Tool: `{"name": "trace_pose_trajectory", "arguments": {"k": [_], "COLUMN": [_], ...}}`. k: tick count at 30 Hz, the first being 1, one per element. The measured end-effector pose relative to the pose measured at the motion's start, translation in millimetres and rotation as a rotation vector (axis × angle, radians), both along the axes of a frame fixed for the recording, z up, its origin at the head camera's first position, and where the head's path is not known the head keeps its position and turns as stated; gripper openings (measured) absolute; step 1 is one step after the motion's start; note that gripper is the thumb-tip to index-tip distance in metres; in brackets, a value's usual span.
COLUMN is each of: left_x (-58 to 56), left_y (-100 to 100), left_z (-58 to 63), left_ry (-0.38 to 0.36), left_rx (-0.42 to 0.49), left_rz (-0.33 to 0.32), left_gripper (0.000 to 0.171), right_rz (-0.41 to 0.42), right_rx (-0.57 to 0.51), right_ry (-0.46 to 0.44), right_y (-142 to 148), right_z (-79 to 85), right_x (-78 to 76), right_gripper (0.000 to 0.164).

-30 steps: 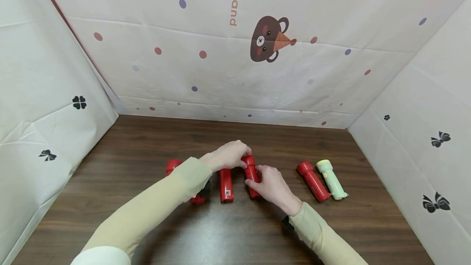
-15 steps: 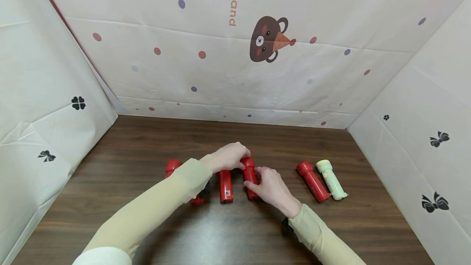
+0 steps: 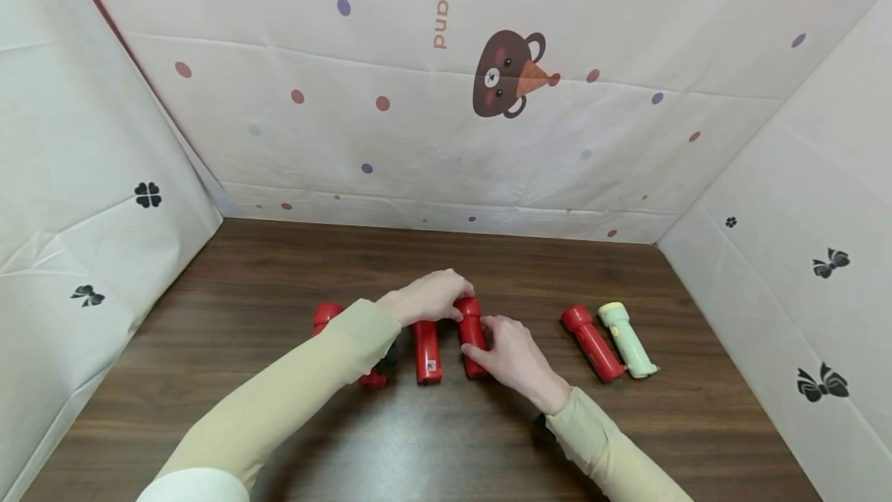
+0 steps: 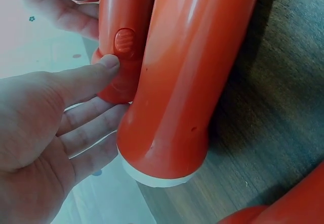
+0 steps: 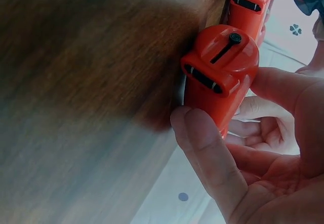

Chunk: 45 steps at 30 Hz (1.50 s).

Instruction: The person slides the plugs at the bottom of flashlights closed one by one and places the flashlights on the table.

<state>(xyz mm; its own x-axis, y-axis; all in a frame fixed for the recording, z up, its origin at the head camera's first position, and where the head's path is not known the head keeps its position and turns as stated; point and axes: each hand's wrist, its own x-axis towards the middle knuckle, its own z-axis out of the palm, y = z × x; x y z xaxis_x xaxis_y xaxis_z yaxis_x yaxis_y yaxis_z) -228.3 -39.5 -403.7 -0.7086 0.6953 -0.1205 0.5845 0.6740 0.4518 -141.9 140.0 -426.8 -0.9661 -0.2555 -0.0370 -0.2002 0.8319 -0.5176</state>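
Both hands are on one red flashlight point(image 3: 471, 334) lying on the table. My left hand point(image 3: 433, 297) holds its head end; in the left wrist view the thumb presses beside the ridged switch point(image 4: 124, 41), fingers on the other side. My right hand point(image 3: 514, 351) grips the body between thumb and fingers from the right. The right wrist view shows the flashlight's tail end point(image 5: 223, 57) with a slotted cap and dark bar. Just left lies a second red flashlight point(image 3: 428, 355), its head covered by my left hand; the left wrist view shows its white-rimmed head point(image 4: 167, 133).
Under my left forearm, another red flashlight point(image 3: 327, 314) is partly hidden, with a red piece point(image 3: 373, 379) near it. At right lie a red flashlight point(image 3: 594, 343) and a pale green flashlight point(image 3: 629, 341), side by side. White printed sheets point(image 3: 390, 146) wall the brown table point(image 3: 300, 262).
The held red flashlight has shifted slightly left, closer to its neighbour, and points straighter. My right hand has moved left a little with it; my left hand has barely moved.
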Motion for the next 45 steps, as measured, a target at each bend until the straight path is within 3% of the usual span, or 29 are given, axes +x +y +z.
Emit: {"name": "trace_pose_trajectory", "arguments": {"k": [25,35,45], "left_x": [0.3,5.8,14.1], "left_y": [-1,-1,-1], "left_z": [-3.2,0.0,0.8], "left_ry": [0.028,0.056,0.089], "left_rx": [-0.003,-0.041,-0.041], "left_rz": [-0.012,0.003,0.031], "left_gripper": [0.022,0.034,0.053], "right_rz": [0.009,0.011,-0.028], "right_rx": [0.014,0.025,0.105], "right_ry": [0.019,0.017,0.092], "right_y": [-1,-1,12], "right_z": [-2.8,-0.7,2.4], "right_x": [0.7,1.6,8.3], "right_gripper": [0.024,0.023,0.052]}}
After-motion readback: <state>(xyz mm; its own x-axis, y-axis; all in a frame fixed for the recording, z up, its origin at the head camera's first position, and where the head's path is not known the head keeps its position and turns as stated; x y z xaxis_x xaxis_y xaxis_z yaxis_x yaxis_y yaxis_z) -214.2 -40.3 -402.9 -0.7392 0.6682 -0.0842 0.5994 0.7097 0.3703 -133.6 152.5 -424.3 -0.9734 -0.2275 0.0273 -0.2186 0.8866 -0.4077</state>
